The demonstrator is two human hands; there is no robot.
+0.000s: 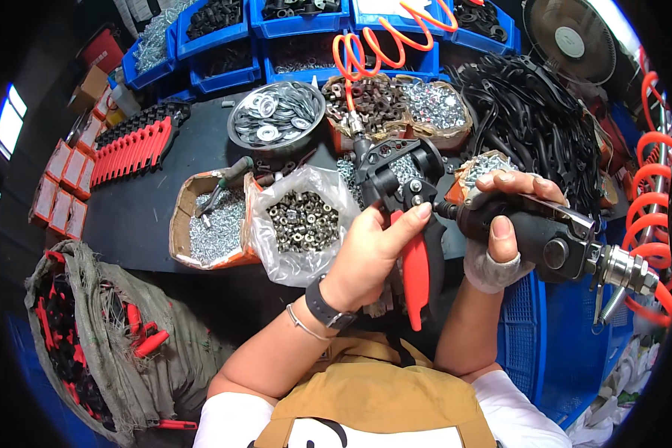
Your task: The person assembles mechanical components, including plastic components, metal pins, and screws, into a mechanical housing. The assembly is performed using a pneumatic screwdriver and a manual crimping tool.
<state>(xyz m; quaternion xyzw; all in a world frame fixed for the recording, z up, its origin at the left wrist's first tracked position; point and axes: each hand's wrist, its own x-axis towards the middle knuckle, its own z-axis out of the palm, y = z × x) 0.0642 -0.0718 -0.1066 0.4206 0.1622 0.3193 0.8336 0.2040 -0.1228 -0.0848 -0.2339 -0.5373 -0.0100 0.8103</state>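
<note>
My left hand [377, 250] is closed around a black hand tool with a red handle [415, 280], thumb lying along its upper part by a small screw. Its black upper body [403, 175] has a rounded end. In my right hand [504, 231] is a black air screwdriver [526, 233], held level, fingers over its lever, thumb wrapped below. The driver's tip points left and meets the hand tool near the screw; whether it is seated is hidden by my left thumb. A whitish wrap covers part of my right hand. An orange coiled hose [653, 250] joins the driver's metal fitting.
A bag of nuts [304, 222], a box of screws [218, 224] with a tool across it, and a metal bowl of washers [276, 116] stand on the dark table. Black handles [526, 127] pile at right. Red-handled parts [134, 149] line the left. A sack [127, 336] sits lower left.
</note>
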